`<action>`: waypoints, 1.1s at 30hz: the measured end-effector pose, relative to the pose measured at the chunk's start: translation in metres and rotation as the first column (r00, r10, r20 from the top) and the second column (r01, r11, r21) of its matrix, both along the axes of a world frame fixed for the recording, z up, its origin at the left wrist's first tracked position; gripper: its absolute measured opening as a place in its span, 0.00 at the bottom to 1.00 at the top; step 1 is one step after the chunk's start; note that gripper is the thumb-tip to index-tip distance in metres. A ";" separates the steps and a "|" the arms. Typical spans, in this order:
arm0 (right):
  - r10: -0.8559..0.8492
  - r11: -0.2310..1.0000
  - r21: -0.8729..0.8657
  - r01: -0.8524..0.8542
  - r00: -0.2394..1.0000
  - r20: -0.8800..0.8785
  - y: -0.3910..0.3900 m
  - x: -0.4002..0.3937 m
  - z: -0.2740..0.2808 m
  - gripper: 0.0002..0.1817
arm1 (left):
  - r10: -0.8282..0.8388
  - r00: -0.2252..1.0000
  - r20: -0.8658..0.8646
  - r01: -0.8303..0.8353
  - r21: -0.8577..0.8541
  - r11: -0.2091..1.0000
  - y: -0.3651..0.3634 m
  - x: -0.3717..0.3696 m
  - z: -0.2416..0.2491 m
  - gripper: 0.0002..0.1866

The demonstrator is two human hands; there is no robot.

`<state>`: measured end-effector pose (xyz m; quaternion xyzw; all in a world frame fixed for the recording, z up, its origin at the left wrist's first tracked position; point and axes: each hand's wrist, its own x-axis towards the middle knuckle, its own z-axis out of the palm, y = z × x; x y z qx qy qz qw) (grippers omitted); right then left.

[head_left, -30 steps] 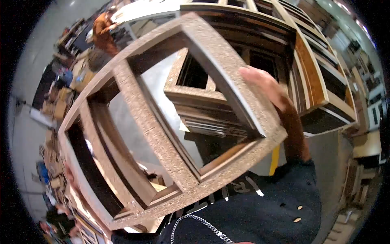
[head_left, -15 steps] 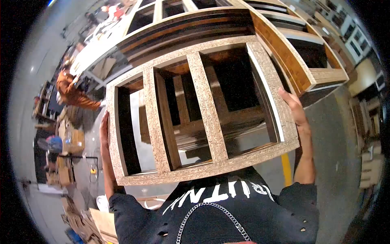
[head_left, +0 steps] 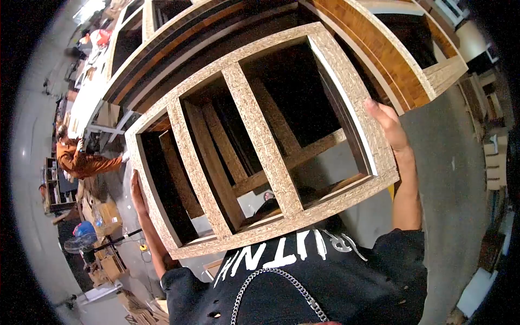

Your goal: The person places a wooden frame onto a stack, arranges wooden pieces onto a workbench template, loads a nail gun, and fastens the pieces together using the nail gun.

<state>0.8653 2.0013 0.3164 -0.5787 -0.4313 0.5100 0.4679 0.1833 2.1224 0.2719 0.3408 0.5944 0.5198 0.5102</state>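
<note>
I hold up a chipboard frame [head_left: 262,146] in front of my chest; it has two inner bars that leave three openings and looks like an open cabinet frame. My right hand [head_left: 389,125] grips its right side, the thumb lying on the front face. On the opposite side my left hand [head_left: 139,192] presses along the outer edge, its fingers partly hidden behind the frame. The frame is tilted, its right end higher than its left. Through the openings, dark inner panels and further chipboard bars show.
A larger cabinet carcass [head_left: 401,65] with brown wood-grain sides stands just beyond the frame. To the far left a person in orange clothing [head_left: 81,157] bends near a white table. Cardboard boxes [head_left: 110,215] and a fan [head_left: 81,244] stand on the floor at left.
The frame has tilted further, its left end lower and its right top corner shifted left. The large carcass appears closer, and the surroundings have turned in view. Both hands keep their hold.
</note>
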 end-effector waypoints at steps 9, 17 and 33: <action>-0.125 0.985 -0.138 0.106 0.983 -0.135 -0.001 -0.016 0.020 0.18 | 0.039 0.998 -0.048 -0.043 -0.082 0.996 -0.004 -0.014 -0.006 0.27; -0.206 0.967 -0.189 0.169 0.957 -0.203 0.001 -0.022 0.024 0.21 | 0.034 0.993 -0.113 -0.047 -0.115 0.992 -0.002 -0.012 -0.005 0.27; -0.299 0.954 -0.022 0.300 0.954 0.019 -0.017 -0.021 0.030 0.24 | 0.046 0.984 -0.171 -0.069 -0.129 0.989 0.007 -0.010 0.014 0.26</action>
